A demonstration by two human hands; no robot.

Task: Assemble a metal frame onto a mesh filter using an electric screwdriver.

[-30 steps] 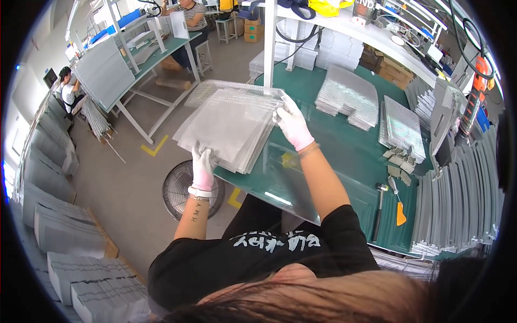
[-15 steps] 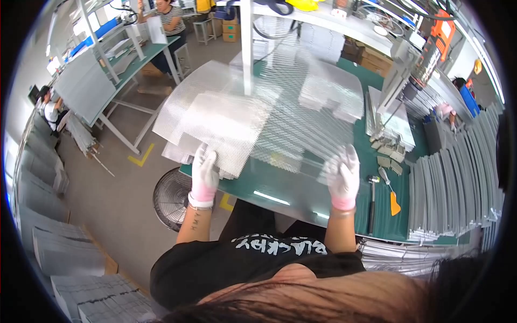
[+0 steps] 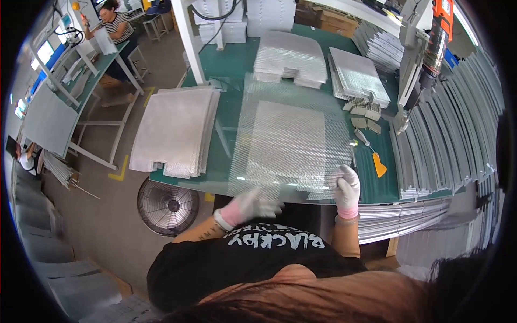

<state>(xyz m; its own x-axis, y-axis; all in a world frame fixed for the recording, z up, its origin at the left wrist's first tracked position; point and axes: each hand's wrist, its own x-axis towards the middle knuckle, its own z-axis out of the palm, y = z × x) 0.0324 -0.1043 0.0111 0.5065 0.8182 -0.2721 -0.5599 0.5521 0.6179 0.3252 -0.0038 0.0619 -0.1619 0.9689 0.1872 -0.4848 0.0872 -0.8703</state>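
A see-through wire mesh sheet (image 3: 293,121) spans the middle of the green table, and a paler rectangle shows through it. My right hand (image 3: 347,189), in a white glove with a pink cuff, pinches the sheet's near right corner. My left hand (image 3: 249,208), gloved alike, is blurred just off the near left edge of the sheet. Its fingers are stretched to the right and hold nothing that I can see. Left of the sheet lies a stack of notched mesh sheets (image 3: 175,126), jutting past the table's left edge.
Beyond the sheet stands another notched mesh stack (image 3: 291,56). At right are flat panels (image 3: 358,75), small metal brackets (image 3: 366,110), an orange-handled tool (image 3: 379,164), an orange power tool (image 3: 440,29) on a stand and long grey strips (image 3: 441,129). A floor fan (image 3: 168,206) stands at left; a person (image 3: 116,32) works beyond.
The view has shifted. My left hand has left the left stack and moved right, to the near edge of the middle mesh sheet. My right hand has closed on that sheet's corner.
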